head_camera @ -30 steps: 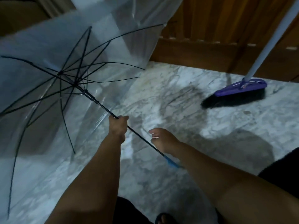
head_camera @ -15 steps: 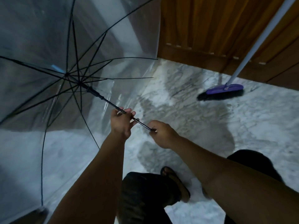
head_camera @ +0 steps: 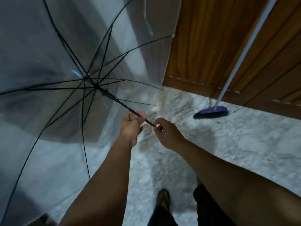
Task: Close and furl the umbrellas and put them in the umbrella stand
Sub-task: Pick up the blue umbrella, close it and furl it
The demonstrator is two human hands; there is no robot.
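Observation:
An open transparent umbrella (head_camera: 53, 66) with black ribs fills the left and upper part of the view, its canopy spread wide. Its thin black shaft (head_camera: 125, 106) runs down and right from the hub. My left hand (head_camera: 132, 124) is closed around the shaft a little below the runner. My right hand (head_camera: 166, 132) grips the shaft's lower end just to the right; the handle is hidden inside it. No umbrella stand is in view.
A purple broom (head_camera: 213, 110) with a pale stick leans against the wooden wall panels (head_camera: 203, 46) at the back right. The floor (head_camera: 244, 144) is grey-white marble. My foot in a dark sandal (head_camera: 162, 198) shows at the bottom.
The umbrella has been lifted and tilted up, so the canopy now fills more of the view. My right hand slid up from the blue handle end to meet my left hand on the shaft.

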